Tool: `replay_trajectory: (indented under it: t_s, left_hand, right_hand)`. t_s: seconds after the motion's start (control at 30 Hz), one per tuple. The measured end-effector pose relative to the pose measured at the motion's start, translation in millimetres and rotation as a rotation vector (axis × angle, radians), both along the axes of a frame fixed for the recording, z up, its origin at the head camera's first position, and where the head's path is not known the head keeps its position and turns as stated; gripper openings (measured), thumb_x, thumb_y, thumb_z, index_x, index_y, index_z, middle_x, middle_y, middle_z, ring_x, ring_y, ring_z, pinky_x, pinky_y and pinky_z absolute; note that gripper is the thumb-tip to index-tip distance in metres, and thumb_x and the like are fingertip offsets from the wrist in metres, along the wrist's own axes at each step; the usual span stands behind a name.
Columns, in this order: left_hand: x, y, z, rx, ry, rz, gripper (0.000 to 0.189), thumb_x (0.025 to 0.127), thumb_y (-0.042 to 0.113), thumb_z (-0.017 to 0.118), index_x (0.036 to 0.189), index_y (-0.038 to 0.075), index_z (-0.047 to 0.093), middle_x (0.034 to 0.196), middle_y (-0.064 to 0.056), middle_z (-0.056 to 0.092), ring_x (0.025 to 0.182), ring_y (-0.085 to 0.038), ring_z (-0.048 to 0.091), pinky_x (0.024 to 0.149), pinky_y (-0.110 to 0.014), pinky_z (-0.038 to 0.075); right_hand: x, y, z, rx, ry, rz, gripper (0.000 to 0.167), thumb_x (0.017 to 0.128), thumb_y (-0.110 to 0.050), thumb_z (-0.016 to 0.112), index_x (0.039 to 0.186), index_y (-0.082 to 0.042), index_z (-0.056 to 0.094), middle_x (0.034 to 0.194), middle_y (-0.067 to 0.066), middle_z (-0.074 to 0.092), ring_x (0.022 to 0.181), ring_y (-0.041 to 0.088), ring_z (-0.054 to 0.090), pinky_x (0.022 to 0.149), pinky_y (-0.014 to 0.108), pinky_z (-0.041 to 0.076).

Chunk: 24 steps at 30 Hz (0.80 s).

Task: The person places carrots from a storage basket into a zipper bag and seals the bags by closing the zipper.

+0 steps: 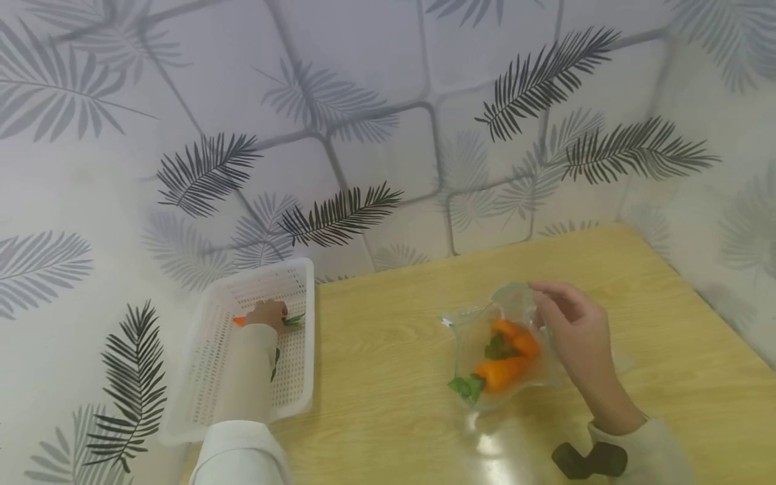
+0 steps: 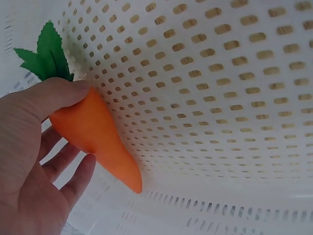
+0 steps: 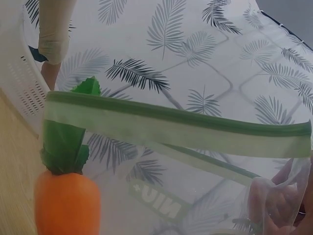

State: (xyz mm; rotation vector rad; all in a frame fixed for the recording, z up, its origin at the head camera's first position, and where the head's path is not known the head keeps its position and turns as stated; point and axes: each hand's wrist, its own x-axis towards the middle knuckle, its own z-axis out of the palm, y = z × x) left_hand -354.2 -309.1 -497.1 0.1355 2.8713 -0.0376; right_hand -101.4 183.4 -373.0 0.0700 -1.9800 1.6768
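Note:
In the white perforated basket [image 1: 306,377], my left hand [image 1: 267,314] grips an orange toy carrot [image 2: 93,129] with green leaves. The left wrist view shows the thumb across its top by the leaves and fingers behind and beneath, the tip pointing down toward the basket wall. My right hand [image 1: 578,333] pinches the edge of a clear zip bag [image 1: 515,296] on the table. Orange toy carrots [image 1: 503,374] with green tops lie in the bag. In the right wrist view, its green zip strip [image 3: 176,116] crosses in front of one carrot's leaves, and the mouth gapes.
The wooden table [image 1: 388,323] meets a wall [image 1: 388,87] with a leaf print along its back edge. The basket stands at the table's left end, against the wall. A dark strap piece [image 1: 588,461] sits at my right sleeve.

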Motion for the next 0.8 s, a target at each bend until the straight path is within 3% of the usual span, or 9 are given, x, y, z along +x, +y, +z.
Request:
replay_trajectory:
  t_s: [0.13, 0.4, 0.57, 0.8]
  left_hand:
    - [4.1, 2.3, 3.9, -0.010, 0.033, -0.046, 0.036, 0.079, 0.003, 0.065, 0.114, 0.009, 0.061, 0.113, -0.013, 0.057, 0.108, -0.037, 0.048, 0.079, -0.054, 0.046]
    - [21.9, 7.2, 7.2, -0.075, 0.095, -0.120, 0.018, 0.082, 0.006, 0.065, 0.099, 0.006, 0.061, 0.098, -0.016, 0.055, 0.098, -0.036, 0.046, 0.073, -0.052, 0.047]
    - [19.5, 7.3, 9.7, -0.042, 0.130, -0.146, 0.019, 0.082, 0.005, 0.065, 0.100, 0.007, 0.059, 0.102, -0.015, 0.056, 0.099, -0.036, 0.048, 0.073, -0.052, 0.048]
    - [14.0, 20.6, 28.7, -0.019, 0.126, -0.269, 0.020, 0.081, 0.007, 0.066, 0.100, 0.005, 0.060, 0.096, -0.010, 0.057, 0.092, -0.030, 0.050, 0.079, -0.046, 0.048]
  right_hand:
    - [0.9, 0, 0.2, 0.000, 0.003, -0.004, 0.015, 0.091, 0.002, 0.053, 0.101, 0.009, 0.061, 0.071, -0.002, 0.060, 0.058, 0.015, 0.056, 0.034, 0.026, 0.032]
    - [1.9, 1, 0.1, -0.014, 0.008, 0.006, 0.015, 0.091, 0.002, 0.053, 0.101, 0.009, 0.061, 0.071, -0.001, 0.060, 0.058, 0.016, 0.055, 0.033, 0.028, 0.030]
    - [2.2, 1, 0.0, -0.009, -0.010, -0.007, 0.015, 0.092, -0.001, 0.053, 0.101, 0.008, 0.062, 0.071, -0.002, 0.061, 0.058, 0.015, 0.056, 0.030, 0.029, 0.028]
    - [2.1, 1, -2.4, -0.015, -0.007, 0.006, 0.016, 0.092, -0.003, 0.054, 0.102, 0.007, 0.062, 0.070, 0.001, 0.059, 0.058, 0.015, 0.055, 0.029, 0.030, 0.024]
